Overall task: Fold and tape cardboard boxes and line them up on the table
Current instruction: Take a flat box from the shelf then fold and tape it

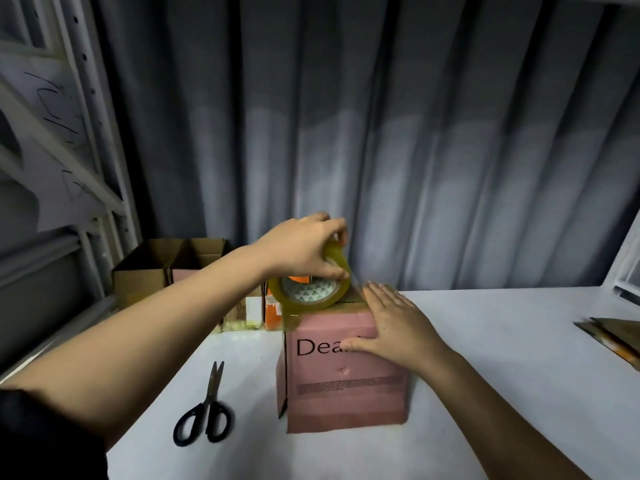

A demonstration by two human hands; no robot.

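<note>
Near the lower middle of the frame stands one pink cardboard box point(346, 375) on the white table point(485, 358). Its front face shows big black letters "Dea", the rest covered by a hand, and below them a band of small print that is too fine to read. A small dent sits in the middle of this face. The top of the box is brown and its flaps are closed.

One roll of yellowish clear tape point(311, 289) lies tilted on the top left corner of the box, with a white patterned core. The left hand point(304, 249) grips this roll from above, the fingers and the thumb curled around its rim. A strip of tape goes from the roll down over the upper left edge of the box.

The right hand point(391, 323) lies flat over the upper right edge of the box, with straight fingers pressing on the top and the palm against the front face.

One pair of scissors point(206, 410) with black handles lies on the table, left of the box and apart from it, blades closed.

Behind, at the left middle of the frame, I count two open brown boxes point(166, 268) side by side, and smaller cartons point(256, 310) next to them, partly hidden by the left arm. At the right edge lies a stack of flat cardboard sheets point(613, 336). A grey curtain point(381, 133) fills the background.
</note>
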